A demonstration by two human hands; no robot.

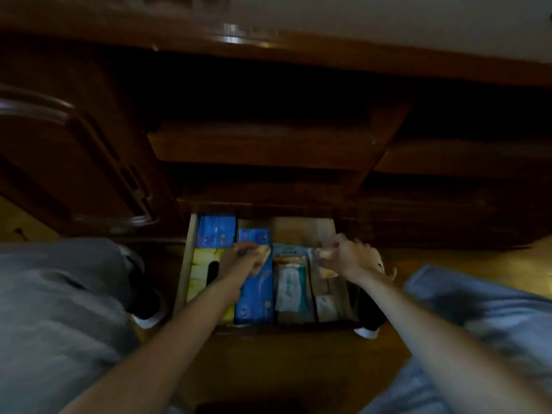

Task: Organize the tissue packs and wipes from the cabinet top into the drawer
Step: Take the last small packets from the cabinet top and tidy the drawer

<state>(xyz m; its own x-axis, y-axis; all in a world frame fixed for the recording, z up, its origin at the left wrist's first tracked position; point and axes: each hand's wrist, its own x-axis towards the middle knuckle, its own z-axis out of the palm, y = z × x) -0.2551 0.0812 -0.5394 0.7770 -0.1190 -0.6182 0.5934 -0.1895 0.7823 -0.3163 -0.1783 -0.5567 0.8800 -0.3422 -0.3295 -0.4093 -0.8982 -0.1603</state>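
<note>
Drawer (187, 264): pulled open, tissue packs in rows inside.
Blue pack (257, 294): in drawer, mid-left, under L hand.
L hand (243, 259): arm reaching in, fingers curled on small pale pack (263, 251).
R hand (346, 255): over drawer's R side, fingers pinching clear wrapper (324, 253).

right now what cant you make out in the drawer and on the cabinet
- Cabinet top, head view: seen edge-on, so any packs left on it are hidden.
- Back of the drawer: hidden under the cabinet front.
- Small pale items in the left hand and the right hand: blurred, partly covered by curled fingers.
- Print on the blue packs and the white wipes pack: dim and blurred.
- Yellow pack: partly behind the left forearm.
</note>
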